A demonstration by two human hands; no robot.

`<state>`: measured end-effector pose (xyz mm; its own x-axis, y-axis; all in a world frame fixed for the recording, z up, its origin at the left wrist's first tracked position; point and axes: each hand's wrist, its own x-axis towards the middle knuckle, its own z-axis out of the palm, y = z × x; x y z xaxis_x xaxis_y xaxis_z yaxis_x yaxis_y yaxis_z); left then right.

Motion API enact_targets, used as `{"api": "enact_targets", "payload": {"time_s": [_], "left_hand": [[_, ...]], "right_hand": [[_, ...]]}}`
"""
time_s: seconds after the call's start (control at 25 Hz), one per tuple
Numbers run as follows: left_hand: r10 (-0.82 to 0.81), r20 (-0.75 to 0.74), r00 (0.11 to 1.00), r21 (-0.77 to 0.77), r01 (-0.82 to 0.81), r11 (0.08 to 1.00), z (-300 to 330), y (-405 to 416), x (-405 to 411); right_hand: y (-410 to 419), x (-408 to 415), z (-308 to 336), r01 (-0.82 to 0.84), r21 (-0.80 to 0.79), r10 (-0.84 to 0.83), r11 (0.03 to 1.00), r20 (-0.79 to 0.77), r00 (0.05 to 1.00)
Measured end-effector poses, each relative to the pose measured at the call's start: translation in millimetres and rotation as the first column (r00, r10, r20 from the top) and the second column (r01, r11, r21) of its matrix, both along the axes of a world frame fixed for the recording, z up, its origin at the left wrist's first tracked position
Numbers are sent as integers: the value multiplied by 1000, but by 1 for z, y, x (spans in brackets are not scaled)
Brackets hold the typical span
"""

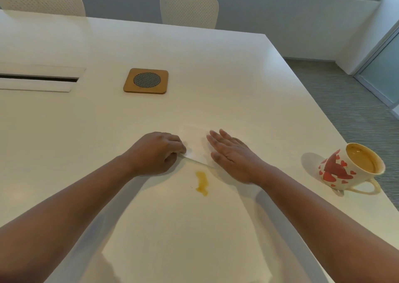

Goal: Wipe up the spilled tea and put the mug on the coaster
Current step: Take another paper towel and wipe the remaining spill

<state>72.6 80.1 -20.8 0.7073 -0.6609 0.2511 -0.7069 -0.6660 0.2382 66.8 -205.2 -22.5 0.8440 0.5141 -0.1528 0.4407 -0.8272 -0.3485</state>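
A white napkin [195, 143] lies flat on the white table [216, 71], between my two hands. My left hand [157, 152] pinches its left edge with curled fingers. My right hand [231, 155] rests flat on its right side, fingers straight. Just in front of the napkin is a small amber streak of spilled tea [202, 183]. A white mug with red hearts [349, 168], tea inside, stands near the table's right edge, handle toward me. A square cork coaster with a dark round centre [146, 81] lies farther back, left of centre.
A long cable slot [38, 79] is set into the table at the left. Two cream perforated chairs [190, 7] stand behind the far edge. The table's right edge runs diagonally just past the mug, with grey carpet [349, 101] below.
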Motion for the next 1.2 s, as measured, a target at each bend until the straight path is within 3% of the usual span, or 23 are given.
{"api": "enact_targets", "payload": {"time_s": [0.16, 0.28, 0.4, 0.76, 0.96, 1.12, 1.2], "left_hand": [[60, -124, 990, -108, -74, 991, 4, -5, 9], [47, -109, 993, 48, -42, 998, -5, -20, 17], [23, -208, 978, 143, 7, 990, -15, -25, 19], [-67, -318, 946, 83, 99, 992, -14, -12, 6], [-79, -407, 910, -45, 66, 997, -19, -6, -8], [-71, -458, 886, -88, 34, 996, -19, -7, -11], [-75, -475, 877, -109, 25, 994, -19, -6, -11]], "right_hand": [[4, 7, -10, -65, -119, 63, 991, -21, 998], [2, 4, -11, -93, -177, 90, 980, -24, 996], [4, -6, -11, -83, -174, 74, 981, -54, 996], [17, -49, -1, -26, -107, 0, 994, -234, 972], [31, -78, 3, -13, -130, -22, 991, -258, 966], [45, -87, 2, 25, -226, -61, 974, -156, 986], [60, -91, -2, 93, -193, -109, 977, -76, 991]]}}
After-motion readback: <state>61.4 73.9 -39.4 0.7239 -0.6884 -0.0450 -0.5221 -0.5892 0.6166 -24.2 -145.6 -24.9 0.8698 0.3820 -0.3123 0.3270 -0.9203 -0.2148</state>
